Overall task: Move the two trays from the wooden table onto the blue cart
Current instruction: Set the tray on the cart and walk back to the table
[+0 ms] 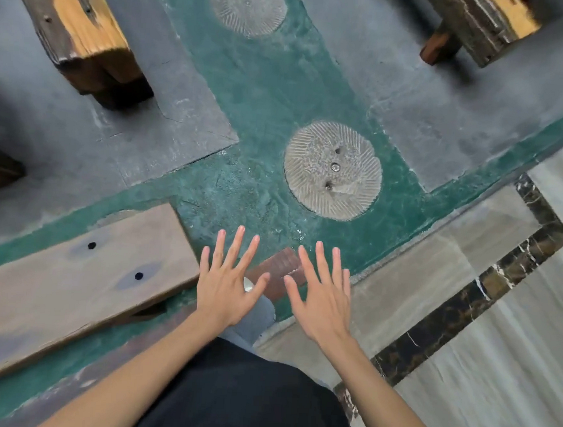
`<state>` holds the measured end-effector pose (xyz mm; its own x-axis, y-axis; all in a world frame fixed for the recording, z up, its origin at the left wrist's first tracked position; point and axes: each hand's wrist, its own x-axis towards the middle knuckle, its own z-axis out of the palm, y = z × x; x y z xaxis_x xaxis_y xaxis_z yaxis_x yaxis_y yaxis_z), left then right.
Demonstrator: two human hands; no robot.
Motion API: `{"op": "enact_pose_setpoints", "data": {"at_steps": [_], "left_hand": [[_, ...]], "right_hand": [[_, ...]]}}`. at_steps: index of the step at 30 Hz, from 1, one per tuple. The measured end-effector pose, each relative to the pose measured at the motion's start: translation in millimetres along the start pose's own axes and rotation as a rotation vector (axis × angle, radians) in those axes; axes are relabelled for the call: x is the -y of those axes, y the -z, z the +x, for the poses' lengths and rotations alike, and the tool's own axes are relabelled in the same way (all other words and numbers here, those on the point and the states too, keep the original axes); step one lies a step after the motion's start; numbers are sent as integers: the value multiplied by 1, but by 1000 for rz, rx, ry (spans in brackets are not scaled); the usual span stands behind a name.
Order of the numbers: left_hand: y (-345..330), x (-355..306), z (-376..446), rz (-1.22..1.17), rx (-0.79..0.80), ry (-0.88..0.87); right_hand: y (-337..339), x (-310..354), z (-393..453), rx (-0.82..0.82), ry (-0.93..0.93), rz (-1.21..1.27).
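Observation:
I am looking straight down at the floor. My left hand [227,282] and my right hand [321,293] are held out side by side, palms down, fingers spread, with nothing in them. No tray, no wooden table top and no blue cart are in view. Below my hands I see my dark clothing and a leg in light blue trousers.
A grey wooden plank [74,284] lies at the left. Two heavy dark wooden benches stand at the top left [77,29] and top right [485,25]. Round stone discs [333,170] are set into the green floor. Pale marble flooring with a dark border [464,304] lies at the right.

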<state>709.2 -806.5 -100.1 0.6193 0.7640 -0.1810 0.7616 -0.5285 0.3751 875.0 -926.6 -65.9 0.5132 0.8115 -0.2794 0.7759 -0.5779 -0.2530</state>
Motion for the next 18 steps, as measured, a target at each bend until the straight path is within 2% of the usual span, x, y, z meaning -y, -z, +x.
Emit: {"op": "enact_pose_setpoints", "data": {"at_steps": [8,18], "left_hand": [[63,19,76,-84,-80,126],[114,104,144,-121,-233,533]], "right_hand": [[65,62,138,14,191,-52],[84,174,283,98,564,-116]]}}
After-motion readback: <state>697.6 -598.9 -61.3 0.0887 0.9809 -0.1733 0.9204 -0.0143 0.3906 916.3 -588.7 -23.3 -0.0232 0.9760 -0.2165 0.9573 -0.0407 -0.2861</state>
